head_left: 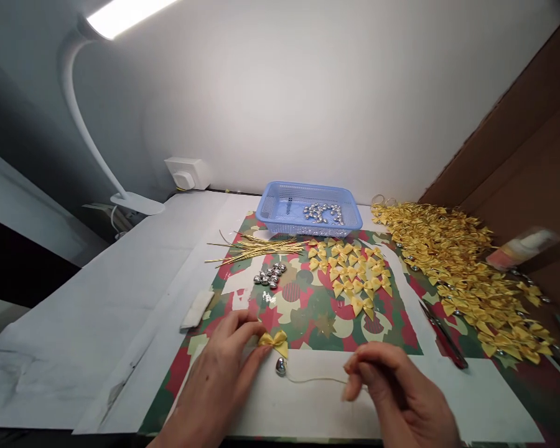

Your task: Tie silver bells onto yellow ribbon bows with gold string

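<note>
My left hand [224, 367] pinches the left loop of a small yellow ribbon bow [276, 341] at the front of the table. Just below the bow lies a shiny silver bell [280, 366]. From the bell a thin pale cord [315, 379] runs right to my right hand [392, 386], whose thumb and fingertips are pressed together on it. Whether the bell is fastened to the bow I cannot tell. Beyond my hands are a small pile of silver bells [269, 275], a bundle of gold cords [256, 247] and rows of yellow bows [352, 270].
A blue basket [266, 208] with silver bells stands at the back. At right are a heap of yellow bows with bells [448, 249], dark tweezers or snips [443, 333] and a bottle [522, 249] by the cardboard wall. A white pad [197, 310] and lamp [88, 134] are at left.
</note>
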Available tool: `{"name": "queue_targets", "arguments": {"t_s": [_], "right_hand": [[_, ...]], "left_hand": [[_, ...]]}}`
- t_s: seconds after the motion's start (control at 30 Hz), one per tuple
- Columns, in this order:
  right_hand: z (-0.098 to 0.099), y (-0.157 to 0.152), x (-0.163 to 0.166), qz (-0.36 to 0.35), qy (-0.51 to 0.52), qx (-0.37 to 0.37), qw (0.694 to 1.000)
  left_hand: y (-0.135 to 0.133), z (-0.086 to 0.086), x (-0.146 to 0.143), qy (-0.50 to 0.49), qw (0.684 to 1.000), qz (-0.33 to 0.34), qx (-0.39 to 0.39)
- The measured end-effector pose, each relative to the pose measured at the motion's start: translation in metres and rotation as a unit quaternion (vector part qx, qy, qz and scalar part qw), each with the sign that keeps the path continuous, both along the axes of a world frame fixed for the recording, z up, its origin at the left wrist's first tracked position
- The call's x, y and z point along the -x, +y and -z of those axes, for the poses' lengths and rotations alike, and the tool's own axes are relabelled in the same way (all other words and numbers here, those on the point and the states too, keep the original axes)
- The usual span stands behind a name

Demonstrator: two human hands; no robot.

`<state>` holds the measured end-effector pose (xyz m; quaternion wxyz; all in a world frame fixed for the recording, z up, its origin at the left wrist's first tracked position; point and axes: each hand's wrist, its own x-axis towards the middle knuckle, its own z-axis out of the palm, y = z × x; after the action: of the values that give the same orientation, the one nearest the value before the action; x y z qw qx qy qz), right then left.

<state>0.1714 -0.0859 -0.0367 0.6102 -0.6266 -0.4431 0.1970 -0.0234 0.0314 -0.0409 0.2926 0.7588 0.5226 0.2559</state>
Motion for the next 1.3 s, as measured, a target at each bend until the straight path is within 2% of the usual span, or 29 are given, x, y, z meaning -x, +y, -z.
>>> {"name": "queue_targets", "arguments": {"t_s": [0.1,0.17,0.23,0.37,0.5,0.7,0.8,1.0,1.3], "right_hand": [[0.008,0.011,0.013,-0.087,-0.022,-0.038,0.995],[0.013,0.014,0.016,-0.119,-0.026,-0.052,0.991],[0.017,0.014,0.018,-0.135,-0.033,-0.049,0.989],[0.017,0.015,0.020,-0.135,-0.084,-0.036,0.987],[0.014,0.015,0.020,-0.123,-0.115,-0.033,0.985],[0.007,0.007,0.022,-0.098,-0.162,-0.019,0.982],[0.003,0.004,0.022,-0.079,-0.205,-0.028,0.975],[-0.001,0.005,0.023,-0.067,-0.253,-0.035,0.964],[-0.001,0.004,0.023,-0.065,-0.259,-0.036,0.963]], "left_hand": [[-0.004,-0.002,-0.002,-0.022,0.999,0.016,0.030],[-0.006,-0.006,-0.002,-0.038,0.997,0.021,0.059],[-0.008,-0.011,-0.001,-0.087,0.987,0.036,0.133],[-0.008,-0.024,-0.003,-0.220,0.919,0.049,0.324],[-0.011,-0.029,-0.005,-0.263,0.877,0.052,0.399],[-0.020,-0.029,-0.009,-0.319,0.831,0.039,0.454],[-0.022,-0.032,-0.012,-0.329,0.822,0.031,0.464],[-0.022,-0.031,-0.014,-0.321,0.829,0.027,0.458],[-0.022,-0.028,-0.013,-0.305,0.854,0.039,0.420]]}}
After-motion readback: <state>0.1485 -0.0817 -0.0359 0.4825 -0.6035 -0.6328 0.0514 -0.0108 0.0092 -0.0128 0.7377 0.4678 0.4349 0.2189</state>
